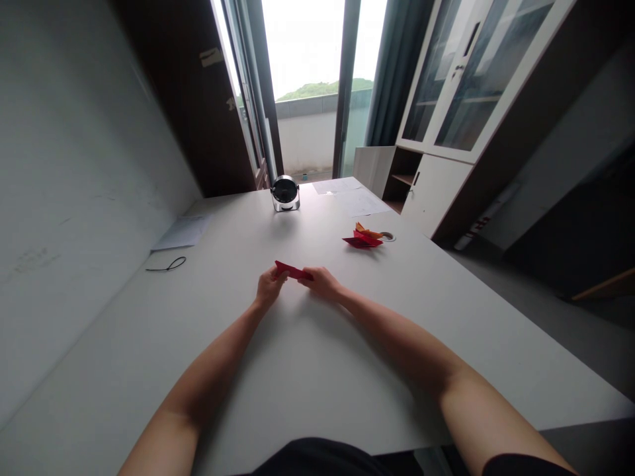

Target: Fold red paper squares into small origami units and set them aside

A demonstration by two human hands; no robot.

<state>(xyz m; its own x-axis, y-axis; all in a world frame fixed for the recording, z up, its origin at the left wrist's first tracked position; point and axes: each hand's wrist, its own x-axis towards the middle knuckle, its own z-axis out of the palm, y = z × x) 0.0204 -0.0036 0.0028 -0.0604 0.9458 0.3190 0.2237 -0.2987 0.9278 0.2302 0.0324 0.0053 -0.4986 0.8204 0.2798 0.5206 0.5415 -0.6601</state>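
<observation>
your forearms reach out over the white table (149, 344). both hands pinch one folded red paper (292, 270) just above its middle: left hand (270, 286) at the left end, right hand (322, 282) at the right. more folded papers (364, 238) lie beyond, a small fan (285, 193) farther back.

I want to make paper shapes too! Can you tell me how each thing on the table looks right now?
red paper: folded flat, held just above the table.
left hand: pinching the paper's left end.
right hand: pinching the paper's right end.
folded paper pile: red and orange pieces, lying loose on the table.
small fan: standing upright, cannot tell if it is running.
black cord: lying in a loop.
white sheets: lying flat.
</observation>
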